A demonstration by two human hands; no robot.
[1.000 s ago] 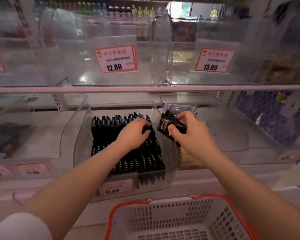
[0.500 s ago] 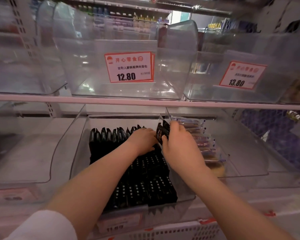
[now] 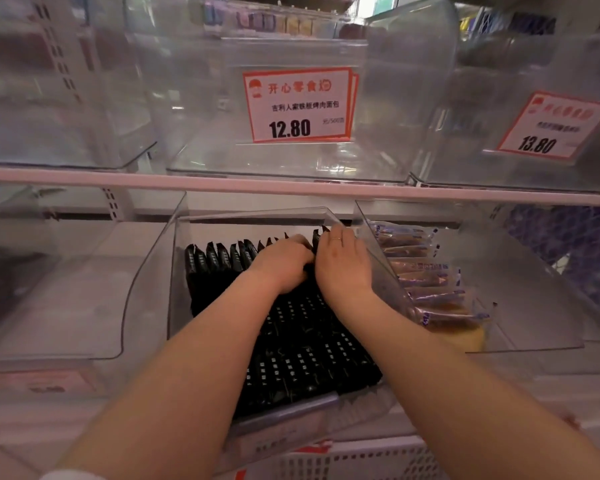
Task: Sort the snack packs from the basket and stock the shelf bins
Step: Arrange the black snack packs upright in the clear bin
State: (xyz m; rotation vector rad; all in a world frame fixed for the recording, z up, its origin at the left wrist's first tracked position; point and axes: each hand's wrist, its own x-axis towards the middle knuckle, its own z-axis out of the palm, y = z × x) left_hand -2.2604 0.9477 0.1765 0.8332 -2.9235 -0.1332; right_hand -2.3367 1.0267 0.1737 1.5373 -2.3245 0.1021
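Rows of black snack packs fill a clear bin on the lower shelf. Both my hands are inside it, near the back right corner. My left hand has its fingers curled down over the tops of the upright packs in the back row. Beside it, my right hand grips a few black packs, their tops showing between the two hands, and holds them down among the row. A strip of the white and orange basket shows at the bottom edge.
The clear bin to the right holds clear-wrapped brown snacks. A clear bin stands to the left. The pink shelf rail runs just above my hands. Clear upper bins carry price tags 12.80 and 13.80.
My right hand has carried its black packs from above the bin's right wall down into the back right of the bin, next to my left hand. The view has moved closer.
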